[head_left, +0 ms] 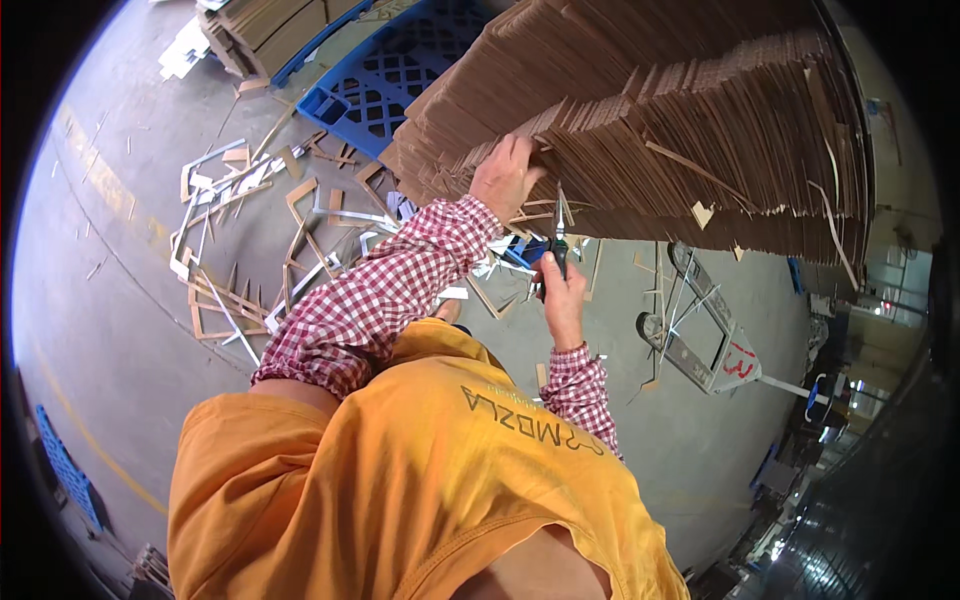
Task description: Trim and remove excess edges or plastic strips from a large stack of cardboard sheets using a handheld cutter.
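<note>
We count one pointed hand tool (559, 240) with dark handles, one big stack (700, 150) of brown cardboard sheets, too many to number, and one grey pallet truck (718, 372) on the floor (700, 430) at the right. One blue pallet (385, 80) lies beside the stack's left end. Scraps (292, 164) litter the floor, past our counting. Of our two hands, the left hand (507, 178) reaches forward, forearm slanting up to the right, its fingers bent against the sheet edges; we cannot tell whether they pinch one. The right hand (564, 295) sits lower, its fingers wrapped round the tool's handles, tip pointing away from us at the stack's near edge
</note>
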`<state>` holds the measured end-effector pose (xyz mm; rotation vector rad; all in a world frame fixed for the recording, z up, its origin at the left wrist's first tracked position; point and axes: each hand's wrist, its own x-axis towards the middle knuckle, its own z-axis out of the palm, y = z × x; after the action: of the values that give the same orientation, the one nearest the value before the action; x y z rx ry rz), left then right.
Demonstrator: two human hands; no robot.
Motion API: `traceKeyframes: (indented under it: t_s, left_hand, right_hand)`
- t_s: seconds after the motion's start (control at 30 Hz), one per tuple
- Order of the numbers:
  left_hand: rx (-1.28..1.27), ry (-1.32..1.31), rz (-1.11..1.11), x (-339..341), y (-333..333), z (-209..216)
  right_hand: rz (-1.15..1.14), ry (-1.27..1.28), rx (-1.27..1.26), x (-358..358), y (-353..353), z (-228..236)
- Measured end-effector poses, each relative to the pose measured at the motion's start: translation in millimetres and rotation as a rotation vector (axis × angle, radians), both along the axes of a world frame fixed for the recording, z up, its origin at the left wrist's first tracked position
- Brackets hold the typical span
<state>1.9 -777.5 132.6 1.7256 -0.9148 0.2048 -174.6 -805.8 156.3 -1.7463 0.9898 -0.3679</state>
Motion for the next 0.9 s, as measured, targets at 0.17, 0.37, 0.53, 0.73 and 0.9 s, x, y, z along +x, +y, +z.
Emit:
traceKeyframes:
  t_s: [0.17, 0.37, 0.53, 0.73, 0.9]
  left_hand:
    - [0.16, -0.166, -0.185, 10.1, -6.2, -20.3]
    - [0.127, -0.045, -0.237, -1.3, 31.8, -50.4]
    - [0.104, 0.085, 0.048, 20.8, 7.3, 7.4]
    - [0.431, -0.049, -0.191, 29.7, 5.1, -16.6]
    - [0.254, 0.035, -0.12, 53.0, 63.4, 6.4]
  right_hand:
    - [0.069, 0.232, 0.142, -35.0, 22.8, -53.8]
    - [0.055, 0.251, 0.212, -103.7, 12.3, -49.0]
    - [0.046, -0.029, -0.003, -14.8, -12.9, 8.2]
    - [-0.04, -0.151, 0.021, 7.8, 2.7, -1.0]
    - [0.087, -0.08, -0.094, -7.6, 25.3, 8.0]
